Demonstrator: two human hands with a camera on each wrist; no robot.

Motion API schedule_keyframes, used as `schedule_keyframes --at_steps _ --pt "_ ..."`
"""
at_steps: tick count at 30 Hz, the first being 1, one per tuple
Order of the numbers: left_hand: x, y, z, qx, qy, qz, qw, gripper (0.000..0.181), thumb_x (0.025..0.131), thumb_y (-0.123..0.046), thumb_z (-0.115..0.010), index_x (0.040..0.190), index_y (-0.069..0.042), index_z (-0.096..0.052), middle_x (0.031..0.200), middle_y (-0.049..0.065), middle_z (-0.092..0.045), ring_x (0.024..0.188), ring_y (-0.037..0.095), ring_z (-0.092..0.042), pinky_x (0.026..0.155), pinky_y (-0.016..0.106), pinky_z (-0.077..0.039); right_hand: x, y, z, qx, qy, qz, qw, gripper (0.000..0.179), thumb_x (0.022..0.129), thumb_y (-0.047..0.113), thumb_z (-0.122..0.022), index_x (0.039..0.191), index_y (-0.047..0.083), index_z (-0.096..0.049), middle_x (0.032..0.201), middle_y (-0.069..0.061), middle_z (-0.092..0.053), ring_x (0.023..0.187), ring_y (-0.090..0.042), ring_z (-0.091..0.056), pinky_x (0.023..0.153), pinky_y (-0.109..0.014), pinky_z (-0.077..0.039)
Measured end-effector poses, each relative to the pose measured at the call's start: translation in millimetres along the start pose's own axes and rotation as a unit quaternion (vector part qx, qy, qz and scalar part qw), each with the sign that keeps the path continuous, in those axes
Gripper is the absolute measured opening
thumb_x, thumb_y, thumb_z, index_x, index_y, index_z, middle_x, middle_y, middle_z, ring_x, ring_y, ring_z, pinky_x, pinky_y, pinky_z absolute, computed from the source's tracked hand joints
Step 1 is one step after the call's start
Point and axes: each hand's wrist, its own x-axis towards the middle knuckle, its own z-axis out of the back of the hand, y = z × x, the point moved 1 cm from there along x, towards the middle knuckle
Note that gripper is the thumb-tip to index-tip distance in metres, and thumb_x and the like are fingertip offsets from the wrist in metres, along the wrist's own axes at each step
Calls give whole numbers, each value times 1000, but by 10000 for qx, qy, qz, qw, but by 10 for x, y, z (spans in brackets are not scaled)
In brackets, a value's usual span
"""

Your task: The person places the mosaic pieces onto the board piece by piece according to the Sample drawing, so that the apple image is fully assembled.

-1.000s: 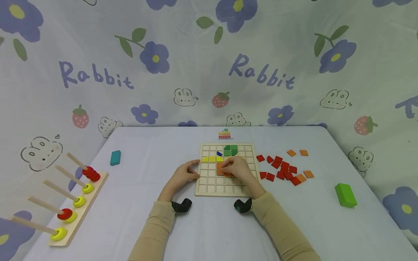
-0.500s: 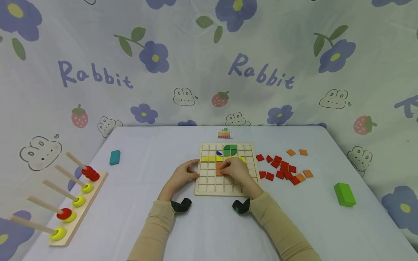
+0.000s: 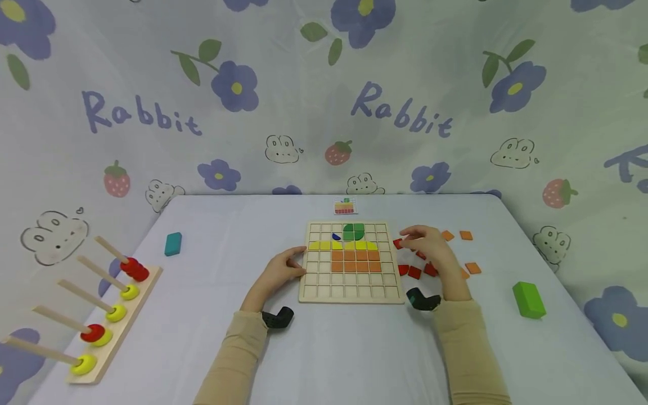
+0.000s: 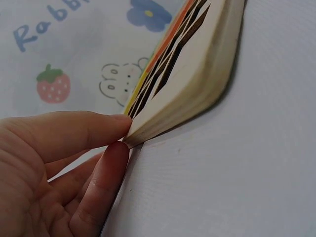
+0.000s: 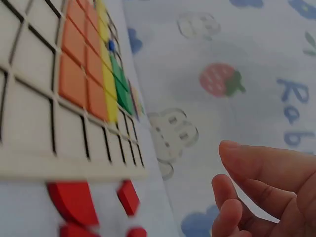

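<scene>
My left hand [image 3: 277, 274] touches the left edge of a wooden grid board [image 3: 349, 292]; its thumb and a finger meet the rim in the left wrist view. On the board lie orange squares [image 3: 356, 261] in two rows, a strip of yellow pieces [image 3: 329, 246], green pieces [image 3: 354, 231] and a small blue piece [image 3: 336, 237]. To the right of the board, my right hand [image 3: 431, 245] hovers over loose red pieces [image 3: 414, 273], partly covering them. Its fingers are loosely bent, and nothing shows between them in the right wrist view.
A small picture card [image 3: 345, 206] lies behind the board. Loose orange pieces [image 3: 466, 235] are farther right, with a green block [image 3: 529, 300] beyond. On the left stand a teal block [image 3: 173, 243] and a wooden peg stand [image 3: 113, 332] with red and yellow beads.
My right hand has left the orange squares on the board and moved right to the loose red pieces. The left hand stays at the board's edge. The whole orange block is now uncovered.
</scene>
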Motion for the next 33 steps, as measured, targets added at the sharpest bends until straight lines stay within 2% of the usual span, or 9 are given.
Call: schedule_keyframes --at_steps 3,7,12,15,18,21,25,27,33 --pt "1 -5 8 30 2 -30 10000 62 78 -10 -71 135 -16 -49 85 8 -59 73 17 -52 64 28 -42 -42 -221 348 121 -266 -253 9993 45 86 31 -64 124 9 -56 117 -12 -55 101 -27 -48 78 -38 -42" --pt "5 -12 12 45 21 -50 10000 62 78 -9 -71 135 -15 -48 85 8 -60 75 17 -52 65 28 -43 -128 -518 675 360 -320 -253 9985 55 89 36 -59 132 4 -47 126 -15 -50 112 -31 -45 89 -40 -41" --pt "10 -12 14 34 53 -41 10000 62 78 -10 -71 135 -15 -48 85 8 -60 74 17 -52 65 27 -43 -187 -843 864 525 -289 -474 9971 60 90 39 -57 136 3 -41 116 4 -51 109 -23 -43 96 -45 -35" --pt "12 -12 17 20 60 -28 10000 62 78 -10 -71 136 -15 -48 86 9 -60 74 17 -52 65 27 -42 -209 -952 918 580 -346 -558 9962 61 89 39 -58 137 5 -41 102 19 -50 100 -13 -49 93 -39 -37" --pt "10 -14 17 38 67 2 10000 62 78 -10 -71 136 -16 -48 87 9 -60 75 17 -53 65 28 -42 -232 -1005 952 644 -438 -570 9953 58 90 35 -58 136 4 -42 96 23 -51 88 -7 -55 84 -27 -42" --pt "6 -20 18 31 63 20 10000 62 79 -11 -71 136 -17 -48 87 9 -60 76 18 -53 66 28 -42 -255 -1022 966 514 -465 -585 9959 51 91 23 -55 136 3 -42 109 9 -56 82 -7 -58 79 -26 -41" --pt "4 -27 18 6 63 45 10000 62 79 -10 -70 136 -17 -47 88 9 -60 76 18 -53 66 28 -42 -258 -1029 953 164 -432 -563 9973 53 83 4 -50 135 1 -43 134 -18 -42 96 -22 -49 81 -33 -35" --pt "7 -25 12 30 80 54 9999 62 79 -10 -70 136 -16 -47 88 9 -60 76 18 -53 66 28 -42 -246 -1038 939 -33 -417 -572 9975 53 81 2 -50 134 0 -44 139 -23 -35 105 -30 -41 82 -37 -34" --pt "25 -17 -8 51 100 7 9999 63 79 -10 -71 136 -15 -47 87 9 -60 75 17 -53 65 27 -42 -197 -1065 885 -497 -382 -559 9965 43 88 7 -50 129 -5 -47 137 -28 -37 124 -44 -27 97 -55 -30"
